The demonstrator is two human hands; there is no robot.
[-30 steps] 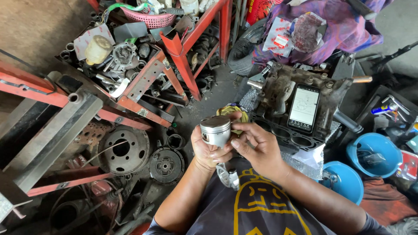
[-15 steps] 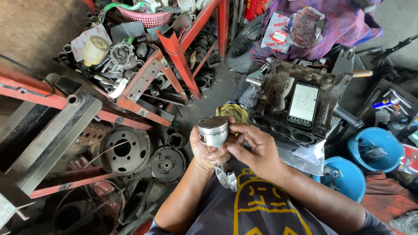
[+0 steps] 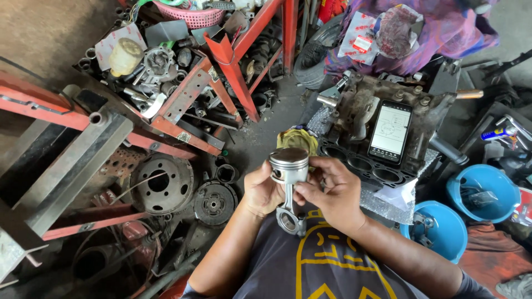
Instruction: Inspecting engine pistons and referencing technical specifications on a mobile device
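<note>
Your left hand (image 3: 263, 191) and right hand (image 3: 332, 191) both have fingers closed around the silver metal piston with connecting rod (image 3: 288, 171), held between them; a loose grip could drop it onto the grimy engine block (image 3: 382, 127) beyond your right fingers.

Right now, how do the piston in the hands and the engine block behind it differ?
The piston is bright, clean silver metal; the engine block is dull, grimy brown. The piston is small and held up off the floor by the left hand and right hand, crown up, rod hanging down; the block is bulky, rests on the floor, and has a phone lying on it. Both are metal engine parts.
</note>
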